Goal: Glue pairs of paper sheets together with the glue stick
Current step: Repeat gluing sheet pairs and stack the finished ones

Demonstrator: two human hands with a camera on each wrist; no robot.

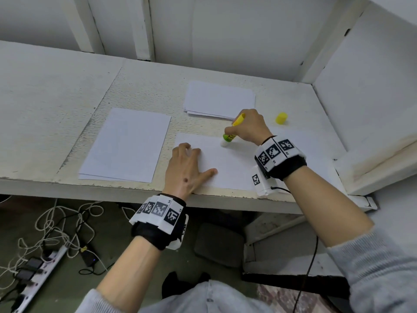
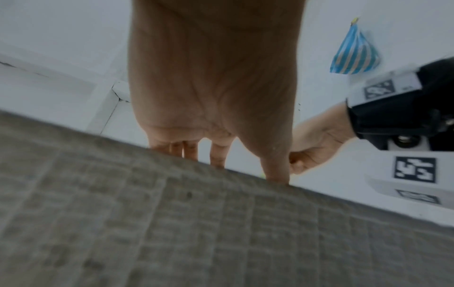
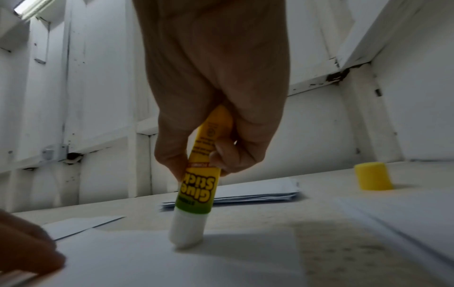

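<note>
A white sheet (image 1: pixel 225 163) lies near the table's front edge. My left hand (image 1: pixel 187 163) rests on its left part with spread, straight fingers, holding it flat. My right hand (image 1: pixel 248 126) grips a yellow and green glue stick (image 1: pixel 232 132) (image 3: pixel 199 186), tilted, with its white tip pressed on the far edge of that sheet (image 3: pixel 172 258). The stick's yellow cap (image 1: pixel 281 118) (image 3: pixel 373 176) stands on the table to the right. In the left wrist view my left hand's fingers (image 2: pixel 216 153) reach over the table edge.
A stack of white sheets (image 1: pixel 220 100) lies behind the glue stick. More white sheets (image 1: pixel 126 145) lie to the left. Another sheet (image 1: pixel 311 143) lies under my right wrist. White walls close the table at the back and right. Cables and a power strip (image 1: pixel 40 272) lie on the floor.
</note>
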